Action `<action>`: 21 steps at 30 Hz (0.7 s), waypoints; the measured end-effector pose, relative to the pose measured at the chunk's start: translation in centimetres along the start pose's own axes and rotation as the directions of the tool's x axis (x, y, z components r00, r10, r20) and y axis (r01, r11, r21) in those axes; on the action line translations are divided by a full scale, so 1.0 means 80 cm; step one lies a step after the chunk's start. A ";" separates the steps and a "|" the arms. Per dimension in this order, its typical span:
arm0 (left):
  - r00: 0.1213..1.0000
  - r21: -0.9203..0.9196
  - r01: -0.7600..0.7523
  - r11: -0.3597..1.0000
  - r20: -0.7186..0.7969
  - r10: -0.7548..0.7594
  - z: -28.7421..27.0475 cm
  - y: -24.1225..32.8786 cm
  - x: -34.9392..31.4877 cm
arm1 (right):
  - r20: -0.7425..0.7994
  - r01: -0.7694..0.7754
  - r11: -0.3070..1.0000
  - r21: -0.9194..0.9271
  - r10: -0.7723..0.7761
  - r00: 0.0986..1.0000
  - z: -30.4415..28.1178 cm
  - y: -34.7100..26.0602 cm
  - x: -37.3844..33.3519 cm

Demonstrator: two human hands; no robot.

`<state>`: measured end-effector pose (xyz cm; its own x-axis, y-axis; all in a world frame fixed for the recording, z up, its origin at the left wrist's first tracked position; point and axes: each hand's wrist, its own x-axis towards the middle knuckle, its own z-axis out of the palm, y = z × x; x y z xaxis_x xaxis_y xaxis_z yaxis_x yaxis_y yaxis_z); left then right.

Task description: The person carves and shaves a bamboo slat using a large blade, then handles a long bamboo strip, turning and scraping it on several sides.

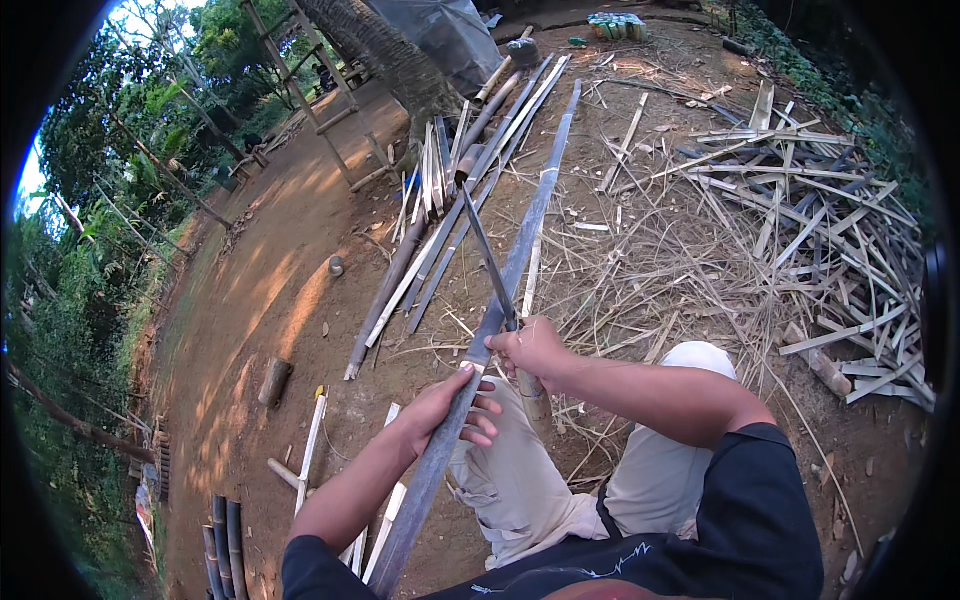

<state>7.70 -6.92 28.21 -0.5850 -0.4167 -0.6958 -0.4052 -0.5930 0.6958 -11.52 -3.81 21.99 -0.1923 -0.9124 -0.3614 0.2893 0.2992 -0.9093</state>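
Note:
A long, dark split bamboo strip (536, 215) runs from beside my left arm, across my lap, to the far ground. My left hand (445, 412) is around it from the left, thumb on a pale joint and fingers curling out beneath its right edge. Just beyond, my right hand (530, 352) grips a long-bladed knife (486, 246). Its dark blade points up and away, crossing the left side of the strip. The handle is mostly hidden in my fist, and my right thumb lies close against the strip.
More bamboo poles and strips (440, 240) lie ahead, near a tree trunk (400, 70). Thin shavings (640, 270) cover the ground to the right, beside a large heap of split bamboo (810, 200). Dark bamboo pieces (228, 545) and a short log (275, 382) lie left.

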 end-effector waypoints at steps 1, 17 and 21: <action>0.997 -0.020 0.004 1.000 0.081 -0.003 -0.011 -0.008 0.012 | -0.009 0.027 1.000 -0.008 -0.027 1.000 -0.008 0.004 -0.001; 0.999 -0.037 0.012 0.999 -0.034 -0.013 -0.059 -0.020 0.033 | 0.368 0.536 0.384 -0.752 -0.431 0.824 -0.042 0.069 0.004; 0.986 -0.251 0.038 0.967 0.166 0.004 -0.053 -0.036 0.060 | 0.362 0.527 0.243 -0.814 -0.498 0.788 -0.094 0.088 0.007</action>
<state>9.06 -10.12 22.09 -0.6952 -0.2990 -0.6537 -0.2382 -0.7622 0.6020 -16.63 -0.09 13.83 0.0439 -0.9692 0.2422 -0.7945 -0.1809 -0.5798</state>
